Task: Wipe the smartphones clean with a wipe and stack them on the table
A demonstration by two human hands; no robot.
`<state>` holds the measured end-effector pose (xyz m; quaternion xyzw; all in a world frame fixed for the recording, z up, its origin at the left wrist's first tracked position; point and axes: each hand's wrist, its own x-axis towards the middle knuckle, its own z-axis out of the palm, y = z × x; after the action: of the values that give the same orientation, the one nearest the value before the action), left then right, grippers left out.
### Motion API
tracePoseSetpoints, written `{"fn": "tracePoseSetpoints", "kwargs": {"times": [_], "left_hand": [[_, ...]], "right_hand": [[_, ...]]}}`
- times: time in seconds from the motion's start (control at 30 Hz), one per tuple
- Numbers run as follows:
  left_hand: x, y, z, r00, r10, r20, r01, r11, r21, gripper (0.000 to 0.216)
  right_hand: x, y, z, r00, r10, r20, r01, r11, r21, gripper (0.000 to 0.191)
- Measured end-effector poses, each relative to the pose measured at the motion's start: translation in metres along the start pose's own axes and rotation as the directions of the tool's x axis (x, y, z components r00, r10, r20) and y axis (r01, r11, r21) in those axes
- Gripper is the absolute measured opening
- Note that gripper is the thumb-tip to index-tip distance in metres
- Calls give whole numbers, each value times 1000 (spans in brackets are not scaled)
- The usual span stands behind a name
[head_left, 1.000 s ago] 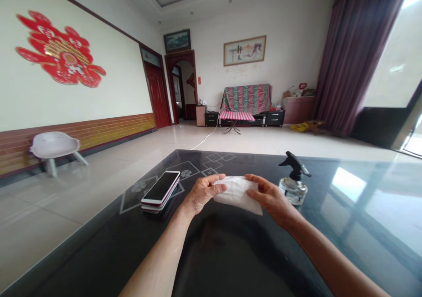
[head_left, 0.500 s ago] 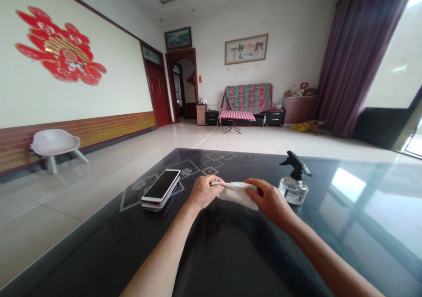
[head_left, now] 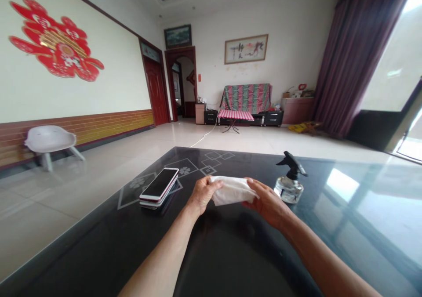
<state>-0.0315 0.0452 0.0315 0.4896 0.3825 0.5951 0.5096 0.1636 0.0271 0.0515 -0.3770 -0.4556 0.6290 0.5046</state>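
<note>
A folded white cloth (head_left: 232,191) is stretched between my two hands, above the dark glossy table (head_left: 211,262). My left hand (head_left: 201,194) pinches its left end, thumb on top. At the right end, my right hand (head_left: 266,200) grips the cloth with the thumb along the upper edge and fingers underneath. Just beyond my right hand stands a clear spray bottle (head_left: 289,189) with a black trigger head. Left of my left hand lies a stack of phones (head_left: 160,186), the top one white-framed with a dark screen.
The tabletop has pale diamond and flower patterns near its far left corner. A white chair (head_left: 51,139) stands on the tiled floor at left. Farther back are a small table with a striped cover (head_left: 235,114), a white cable (head_left: 208,134) and dark cabinets (head_left: 273,118).
The cloth has turned from nearly edge-on to showing its broad folded face. My hands have rotated with it and still hold both ends. The view has shifted slightly.
</note>
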Motion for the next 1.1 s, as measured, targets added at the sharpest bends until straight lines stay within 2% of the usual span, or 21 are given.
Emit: {"fn": "tracePoseSetpoints", "kwargs": {"times": [0.1, 0.23, 0.4, 0.47, 0.53, 0.73, 0.93, 1.1], "left_hand": [[0, -6, 1, 999, -20, -45, 18, 999, -37, 29], [-2, -12, 1, 997, -74, -10, 72, 990, -122, 33], [-4, -12, 1, 992, -120, 44, 127, 965, -228, 36], [-5, -10, 1, 990, -126, 57, 137, 958, -252, 36], [-6, -9, 1, 988, -133, 78, 150, 951, -271, 38], [-12, -8, 3, 963, -149, 225, 217, 924, -315, 47], [-13, -12, 3, 960, -227, 166, 272, 899, -343, 37], [-11, -10, 1, 957, -254, 143, 290, 876, -385, 34]], "right_hand": [[-2, 4, -3, 996, 38, 78, -41, 998, 39, 48], [0, 18, -6, 996, 27, 87, -32, 997, 64, 62], [3, 27, -6, 992, 35, 124, -64, 969, 239, 57], [3, 27, -6, 985, 71, 156, -113, 953, 281, 50], [4, 27, -6, 986, 94, 139, -131, 947, 294, 43], [5, 31, -4, 1000, -24, -10, 26, 958, 286, 50], [2, 32, 1, 997, -60, 49, 47, 970, 239, 34], [-4, 28, -3, 988, 9, 151, -44, 972, 229, 40]]}}
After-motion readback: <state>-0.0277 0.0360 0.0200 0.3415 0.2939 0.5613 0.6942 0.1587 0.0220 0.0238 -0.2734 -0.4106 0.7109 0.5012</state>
